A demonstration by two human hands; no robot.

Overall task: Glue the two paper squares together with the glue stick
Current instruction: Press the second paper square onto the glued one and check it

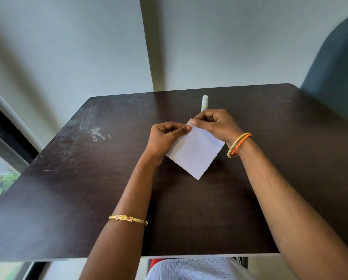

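Observation:
A white paper square [195, 152] hangs tilted like a diamond above the middle of the dark table [88, 178]. My left hand [165, 138] pinches its top corner from the left, thumb on the front. My right hand [213, 124] pinches the same corner from the right. Whether one sheet or two stacked sheets are held, I cannot tell. A white glue stick [205, 102] stands upright with its cap on just behind my right hand, its lower part hidden by my fingers.
The table's far edge meets a pale wall. A dark blue chair back [334, 77] rises at the right. A window frame [9, 136] and green leaves [1, 182] are at the left. White smears [94, 134] mark the tabletop's left part.

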